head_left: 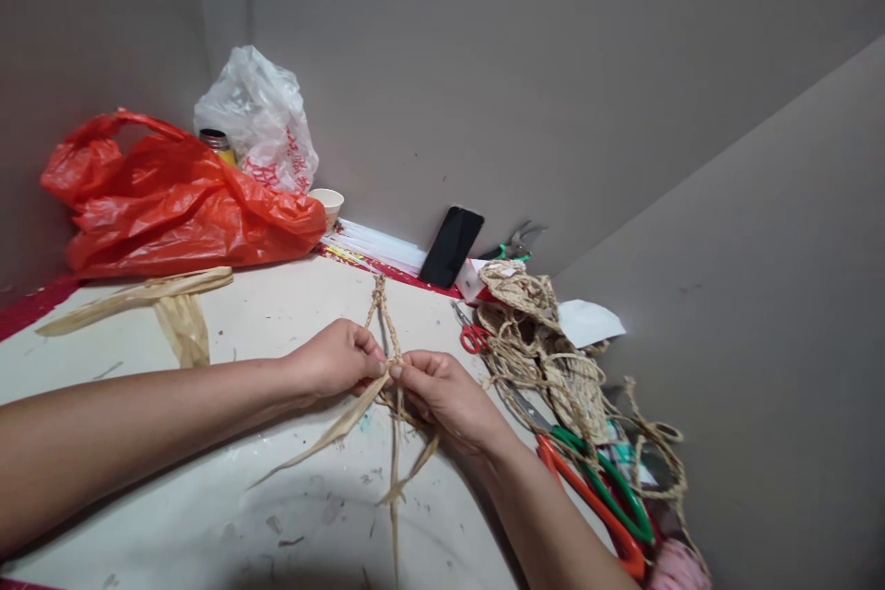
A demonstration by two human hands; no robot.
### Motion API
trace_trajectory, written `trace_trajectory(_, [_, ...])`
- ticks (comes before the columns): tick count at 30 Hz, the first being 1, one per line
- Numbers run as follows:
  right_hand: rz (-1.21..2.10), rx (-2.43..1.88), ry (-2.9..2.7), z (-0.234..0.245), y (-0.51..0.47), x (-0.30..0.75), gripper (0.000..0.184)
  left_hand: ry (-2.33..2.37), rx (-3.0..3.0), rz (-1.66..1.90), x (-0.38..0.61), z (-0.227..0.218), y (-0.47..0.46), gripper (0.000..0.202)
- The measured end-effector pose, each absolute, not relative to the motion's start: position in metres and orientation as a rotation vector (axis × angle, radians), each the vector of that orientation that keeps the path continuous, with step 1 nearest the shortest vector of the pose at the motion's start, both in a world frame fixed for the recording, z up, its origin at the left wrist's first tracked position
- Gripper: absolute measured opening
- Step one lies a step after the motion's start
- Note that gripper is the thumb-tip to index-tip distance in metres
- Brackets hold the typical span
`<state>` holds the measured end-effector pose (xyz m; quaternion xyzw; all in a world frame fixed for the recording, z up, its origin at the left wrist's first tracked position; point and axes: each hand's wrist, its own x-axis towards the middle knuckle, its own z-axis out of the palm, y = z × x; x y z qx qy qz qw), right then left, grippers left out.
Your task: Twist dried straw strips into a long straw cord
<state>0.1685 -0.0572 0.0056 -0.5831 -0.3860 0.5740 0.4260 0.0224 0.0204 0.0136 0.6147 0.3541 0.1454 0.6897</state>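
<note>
My left hand (340,356) and my right hand (442,392) meet over the white tabletop, both closed. Between their fingertips is a braided straw cord (391,332), which rises to a looped top on the table. My left thumb and fingers pinch the cord's loose strands where a pale, flat straw strip (342,424) trails down to the left. On the other side, my right thumb presses the same joint. More thin strands hang below my hands toward the table's near edge. Part of the cord is hidden behind my right fingers.
Loose straw strips (183,318) lie at left, before a red plastic bag (186,203). A black phone (452,245) leans at the back wall. To the right are red-handled scissors (474,336), tangled braided cord (567,378), and large orange-handled (587,502) and green-handled (612,484) tools.
</note>
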Motion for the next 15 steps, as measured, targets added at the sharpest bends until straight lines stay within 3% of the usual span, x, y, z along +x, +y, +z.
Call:
trace_trajectory(7, [1.411, -1.505, -0.934, 0.005, -0.055, 0.172, 0.032, 0.643, 1.27, 0.49, 0.02, 0.042, 0.019, 0.009])
trace_trajectory(12, [1.419, -1.506, -0.97, 0.001, -0.056, 0.174, 0.032, 0.515, 1.151, 0.625, 0.0, 0.095, 0.024, 0.007])
trace_trajectory(15, [1.429, -1.538, -1.008, 0.0, -0.055, 0.175, 0.03, 0.467, 1.232, 0.923, -0.025, 0.131, 0.028, 0.007])
